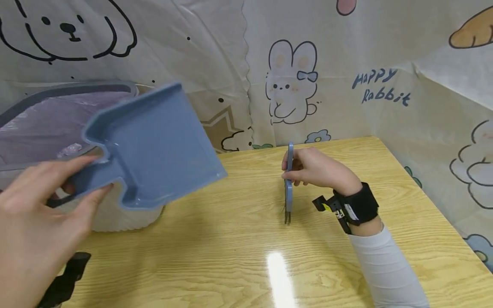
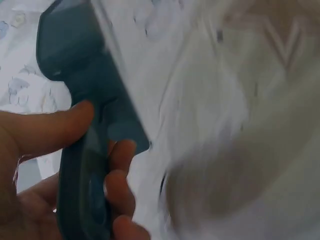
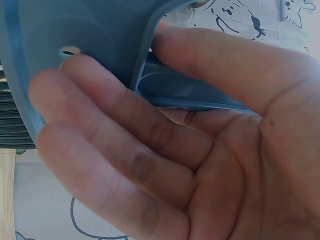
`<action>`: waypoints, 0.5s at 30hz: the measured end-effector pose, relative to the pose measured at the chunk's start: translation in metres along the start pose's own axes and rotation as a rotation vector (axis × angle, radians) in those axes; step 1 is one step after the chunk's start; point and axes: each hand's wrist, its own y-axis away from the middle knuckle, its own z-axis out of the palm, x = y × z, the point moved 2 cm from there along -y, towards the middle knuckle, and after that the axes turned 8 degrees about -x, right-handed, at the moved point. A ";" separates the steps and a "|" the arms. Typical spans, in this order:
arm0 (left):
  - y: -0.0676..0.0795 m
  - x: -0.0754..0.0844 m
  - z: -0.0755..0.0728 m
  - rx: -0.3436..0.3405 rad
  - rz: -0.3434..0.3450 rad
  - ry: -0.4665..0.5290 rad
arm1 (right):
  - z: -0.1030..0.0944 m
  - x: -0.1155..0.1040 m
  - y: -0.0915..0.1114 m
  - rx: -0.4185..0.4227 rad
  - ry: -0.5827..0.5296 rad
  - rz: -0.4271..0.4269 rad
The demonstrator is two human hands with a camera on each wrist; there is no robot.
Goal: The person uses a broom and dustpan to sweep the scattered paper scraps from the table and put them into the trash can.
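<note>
A blue dustpan (image 1: pixel 158 145) is held up at the left by my left hand (image 1: pixel 42 205), whose thumb and fingers grip its handle (image 2: pixel 85 185). The pan is tilted, its straight front edge pointing right. At the right, my right hand (image 1: pixel 317 169) pinches a small blue hand brush (image 1: pixel 289 188), seen edge-on, with dark bristles downward close over the table. In the right wrist view the thumb lies on one side of the brush (image 3: pixel 110 35) and the fingers along the other; its dark bristles (image 3: pixel 15 115) show at the left edge.
Behind the dustpan stands a pale bin (image 1: pixel 127 220) with a grey rim (image 1: pixel 77 87) and a purple liner (image 1: pixel 50 124). The wood-grain table (image 1: pixel 215 248) meets a cartoon-printed cloth (image 1: pixel 215 51) at the back and right.
</note>
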 end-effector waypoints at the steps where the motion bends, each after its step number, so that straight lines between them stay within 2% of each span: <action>1: 0.003 0.005 0.006 -0.051 0.015 0.020 | 0.000 0.000 0.000 0.001 -0.004 -0.001; 3: 0.009 0.012 0.018 -0.158 0.022 0.020 | 0.000 -0.001 0.000 0.006 -0.009 -0.003; 6: 0.016 0.010 0.043 -0.268 0.028 0.042 | -0.001 -0.001 0.001 0.012 -0.010 -0.002; 11: 0.030 0.004 0.096 -0.446 0.016 0.080 | -0.001 -0.001 0.001 0.011 0.004 0.001; 15: 0.046 0.007 0.135 -0.586 -0.023 0.125 | 0.000 -0.002 0.000 0.017 0.008 0.001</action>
